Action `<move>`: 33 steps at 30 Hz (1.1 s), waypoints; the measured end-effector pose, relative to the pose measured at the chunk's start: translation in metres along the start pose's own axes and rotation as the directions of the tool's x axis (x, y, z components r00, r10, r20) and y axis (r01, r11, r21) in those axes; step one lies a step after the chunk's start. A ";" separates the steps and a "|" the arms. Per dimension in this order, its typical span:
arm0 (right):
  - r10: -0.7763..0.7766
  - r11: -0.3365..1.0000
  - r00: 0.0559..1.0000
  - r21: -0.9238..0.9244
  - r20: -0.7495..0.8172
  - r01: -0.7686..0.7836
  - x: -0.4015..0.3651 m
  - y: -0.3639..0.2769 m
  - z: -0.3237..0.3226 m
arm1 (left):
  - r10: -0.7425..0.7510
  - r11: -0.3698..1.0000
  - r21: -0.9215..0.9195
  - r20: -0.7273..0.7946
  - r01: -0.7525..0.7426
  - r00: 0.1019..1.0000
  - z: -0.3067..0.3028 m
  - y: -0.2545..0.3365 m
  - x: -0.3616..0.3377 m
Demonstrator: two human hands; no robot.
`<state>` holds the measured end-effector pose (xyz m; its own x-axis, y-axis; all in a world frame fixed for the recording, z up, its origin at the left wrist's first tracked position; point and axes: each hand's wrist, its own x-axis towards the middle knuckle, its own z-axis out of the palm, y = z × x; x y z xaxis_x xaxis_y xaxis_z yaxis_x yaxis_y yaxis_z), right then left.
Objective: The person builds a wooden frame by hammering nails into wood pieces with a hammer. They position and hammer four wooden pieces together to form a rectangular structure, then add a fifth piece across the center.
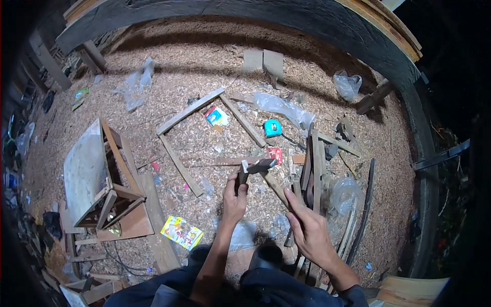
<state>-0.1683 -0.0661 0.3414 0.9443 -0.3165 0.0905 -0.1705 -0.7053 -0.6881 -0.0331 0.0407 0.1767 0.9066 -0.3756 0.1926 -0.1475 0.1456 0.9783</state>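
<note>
- The ground is a floor (204, 66) covered all over in sawdust and shavings, lit from above, with dark beyond its edges.
- Nearest are the person's knees (266, 286) in dark cloth, at the bottom edge.
- The right hand (309, 233) is half open with its fingers loosely spread. The forefinger points up at a bundle of slats (313, 169) that runs under and past the hand. Nothing shows clamped in it.
- The left hand (234, 199) is closed in a fist around the upright shaft of a dark tool (258, 166).
- The tool's cross-piece lies level above the fist, with a pale tip at its left end. It is held just left of the slats, in the middle of the view. Whether it is a hammer cannot be told.
- Left of the left arm lies a yellow packet (181, 232). Its print is bright but too small to read.
- Further left, a stool (110, 179) lies tipped on its side, its pale seat facing left.
- Just beyond the tool is a red packet (275, 155) whose label cannot be read.
- Behind that is a blue tape measure (272, 127), with no brand legible.
- Three laths (190, 110) form an open frame, and a blue-and-red packet (217, 116) lies inside it with its writing blurred.
- A clear bag (284, 108) lies near the tape, and a knotted bag (348, 84) sits further right.
- Two boards (263, 61) lie far back.
- A curved dark beam (286, 13) rims the top.
</note>
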 end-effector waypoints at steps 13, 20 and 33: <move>-0.024 0.999 0.989 -0.023 0.145 0.027 -0.031 0.008 -0.008 | 0.080 0.997 0.003 -0.241 -0.082 0.967 0.008 -0.015 -0.057; -0.072 0.995 0.994 0.071 0.083 0.067 -0.053 0.004 -0.011 | 0.246 0.969 0.083 -0.295 -0.231 0.923 0.009 -0.040 -0.089; 0.036 0.995 0.929 -0.102 0.369 0.002 -0.061 -0.007 -0.029 | 0.272 0.962 0.051 -0.291 -0.270 0.917 0.004 -0.070 -0.110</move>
<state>-0.2324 -0.0605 0.3614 0.9747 -0.0849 -0.2066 -0.1963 -0.7669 -0.6110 -0.1242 0.0688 0.0874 0.9063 -0.0385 0.4208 -0.4062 0.1950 0.8927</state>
